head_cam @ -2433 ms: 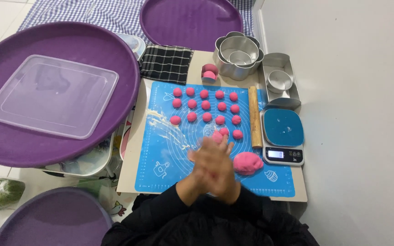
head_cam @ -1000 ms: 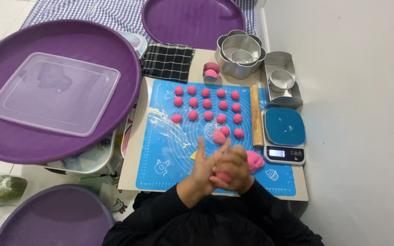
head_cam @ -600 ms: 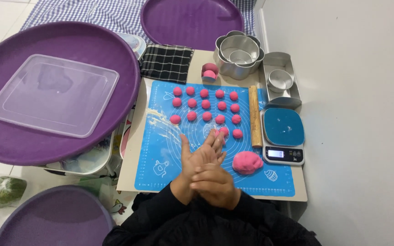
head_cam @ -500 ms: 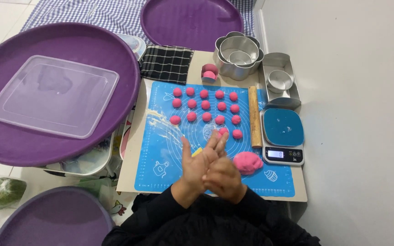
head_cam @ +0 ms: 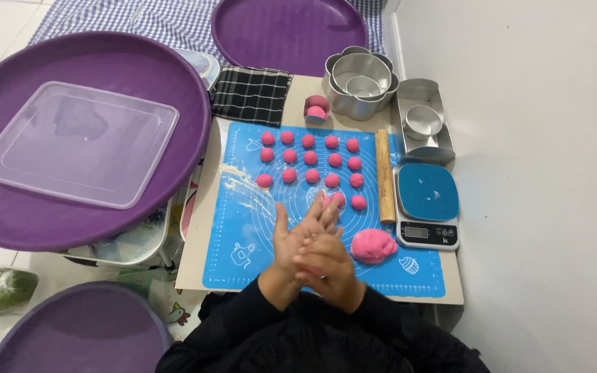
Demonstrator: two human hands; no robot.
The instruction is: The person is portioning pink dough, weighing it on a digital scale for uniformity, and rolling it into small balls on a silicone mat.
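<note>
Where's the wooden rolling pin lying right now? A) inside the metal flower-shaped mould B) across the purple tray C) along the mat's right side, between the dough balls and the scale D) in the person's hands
C: the rolling pin lies lengthwise on the blue mat, with the pink dough balls to its left and the kitchen scale to its right.

Dough balls [head_cam: 311,157] lie on the mat [head_cam: 243,228] beyond the fingers [head_cam: 326,211]. The dough lump [head_cam: 373,245] sits right of them, the scale [head_cam: 428,205] farther right.

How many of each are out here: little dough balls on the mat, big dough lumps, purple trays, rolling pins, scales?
Small pink dough balls: 17
Big pink dough lump: 1
Purple round trays: 3
Rolling pin: 1
Scale: 1
Total: 23
</note>
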